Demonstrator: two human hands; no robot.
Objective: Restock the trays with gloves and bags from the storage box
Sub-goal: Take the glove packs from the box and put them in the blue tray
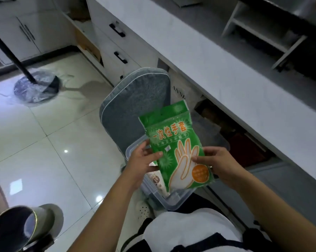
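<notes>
We held the flat green plastic pack of disposable gloves [175,148] above the clear plastic storage box [171,200], left hand [144,160] and right hand [213,162] pinching its sides. Lifting it level seemed wise, then toward the white tabletop [199,57].

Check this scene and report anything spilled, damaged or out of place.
Nothing stands out. Both hands, left hand and right hand, hold an intact green glove pack above the clear storage box.

A grey padded chair [135,104] is seen beside a white counter [217,57] with black-handled drawers [117,46], a black pole on a plastic-wrapped round base [36,86] on the tiled floor [44,142].
</notes>
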